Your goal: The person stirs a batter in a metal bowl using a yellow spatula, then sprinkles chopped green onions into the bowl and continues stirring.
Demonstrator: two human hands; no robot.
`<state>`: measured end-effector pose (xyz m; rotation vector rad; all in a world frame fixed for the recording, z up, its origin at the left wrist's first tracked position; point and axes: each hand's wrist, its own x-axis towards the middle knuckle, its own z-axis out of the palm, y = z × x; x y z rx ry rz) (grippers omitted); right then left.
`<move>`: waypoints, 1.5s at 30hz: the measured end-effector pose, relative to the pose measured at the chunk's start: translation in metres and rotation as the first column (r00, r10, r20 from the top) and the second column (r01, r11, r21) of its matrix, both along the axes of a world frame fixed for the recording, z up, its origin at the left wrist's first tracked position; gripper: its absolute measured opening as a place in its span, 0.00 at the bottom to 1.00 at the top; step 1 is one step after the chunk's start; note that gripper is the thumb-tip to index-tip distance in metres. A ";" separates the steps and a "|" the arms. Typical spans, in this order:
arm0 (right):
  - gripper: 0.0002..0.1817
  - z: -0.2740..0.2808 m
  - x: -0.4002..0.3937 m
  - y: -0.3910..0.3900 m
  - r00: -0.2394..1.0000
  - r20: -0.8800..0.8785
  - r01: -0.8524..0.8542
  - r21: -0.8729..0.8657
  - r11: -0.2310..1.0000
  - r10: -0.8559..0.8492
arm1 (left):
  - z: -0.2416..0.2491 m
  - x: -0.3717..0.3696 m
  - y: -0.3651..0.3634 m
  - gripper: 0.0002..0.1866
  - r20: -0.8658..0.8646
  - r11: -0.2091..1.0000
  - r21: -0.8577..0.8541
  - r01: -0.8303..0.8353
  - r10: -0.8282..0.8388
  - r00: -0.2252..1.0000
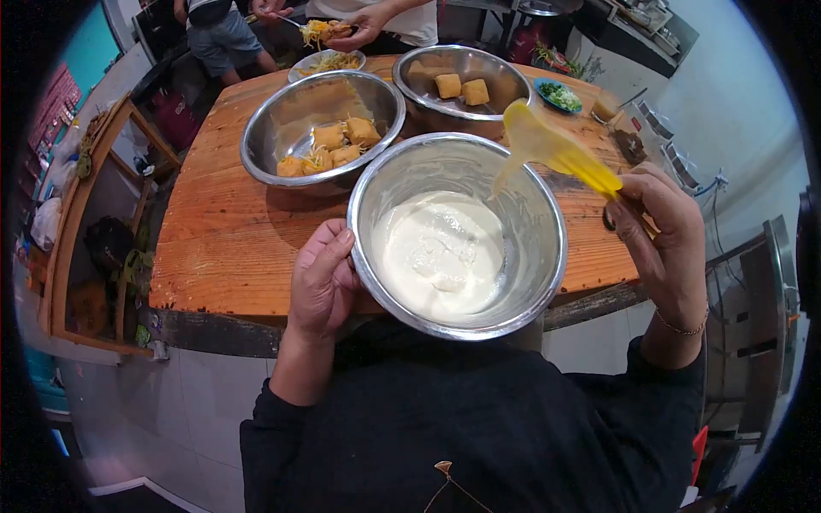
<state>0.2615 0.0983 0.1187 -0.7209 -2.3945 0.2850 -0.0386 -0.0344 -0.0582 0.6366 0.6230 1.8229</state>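
A steel mixing bowl [537,295] of thick white batter [440,256] is at the table's near edge, tilted toward me. My left hand [321,278] grips its left rim, thumb over the edge. My right hand [663,227] pinches the handle of a yellow plastic spatula [556,154], raised above the bowl's right rim. Pale batter coats the spatula's broad end and hangs from it over the bowl's inside. Behind to the left, another steel bowl [256,141] holds several stuffed tofu pieces [329,137]. A third steel bowl [410,73] has two plain tofu cubes [462,89].
Across the wooden table [214,248], a co-worker's hand [369,26] holds a tofu piece being filled with shreds, above a plate [295,72] of shredded vegetables. A small dish of chopped greens [560,96] and a glass [604,111] stand at the right.
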 end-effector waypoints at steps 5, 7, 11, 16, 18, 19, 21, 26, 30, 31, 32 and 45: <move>0.06 -0.036 0.006 0.010 0.998 -0.069 0.011 -0.042 0.999 -0.014 | 0.004 0.005 0.000 0.11 -0.024 0.997 -0.050 -0.064 0.063 0.998; 0.06 -0.052 0.006 0.016 0.994 0.105 0.002 0.115 0.993 -0.014 | 0.006 0.006 0.001 0.11 -0.014 0.997 -0.049 -0.062 0.061 0.998; 0.07 -0.053 0.012 0.015 0.973 0.213 0.056 0.165 0.985 -0.091 | 0.005 0.006 0.002 0.11 -0.036 0.995 -0.060 -0.074 0.072 0.997; 0.07 -0.062 0.013 0.019 0.966 0.250 0.020 0.187 0.982 -0.068 | -0.001 -0.001 0.000 0.12 -0.033 1.000 -0.028 -0.011 0.011 0.999; 0.07 -0.063 0.014 0.020 0.966 0.254 0.007 0.185 0.983 -0.055 | 0.002 0.002 0.000 0.12 -0.039 0.997 -0.055 -0.047 0.045 0.998; 0.06 -0.059 0.013 0.018 0.972 0.228 0.011 0.187 0.982 -0.054 | 0.004 0.004 0.000 0.12 -0.041 0.995 -0.070 -0.066 0.063 0.997; 0.05 -0.060 0.014 0.017 0.976 0.216 0.008 0.148 0.989 -0.040 | 0.008 0.007 0.001 0.12 -0.051 0.995 -0.070 -0.075 0.071 0.996; 0.08 -0.061 0.016 0.018 0.977 0.198 0.042 0.153 0.987 -0.072 | -0.003 -0.003 0.001 0.12 -0.036 1.000 0.004 0.007 -0.007 0.999; 0.08 -0.067 0.019 0.016 0.967 0.252 0.037 0.045 0.998 -0.047 | 0.003 0.001 -0.001 0.12 -0.032 1.000 0.003 0.002 -0.002 0.999; 0.08 -0.063 0.018 0.016 0.971 0.234 0.039 0.071 0.997 -0.055 | 0.005 0.003 0.000 0.12 -0.041 1.000 -0.004 -0.012 0.011 0.999; 0.08 -0.061 0.017 0.016 0.974 0.218 0.040 0.097 0.995 -0.061 | 0.005 0.003 0.001 0.12 -0.047 1.000 -0.015 -0.026 0.026 0.999; 0.10 -0.062 0.016 0.013 0.975 0.215 0.045 0.016 0.999 -0.048 | 0.001 0.002 0.001 0.11 -0.033 1.000 0.000 -0.008 0.008 0.999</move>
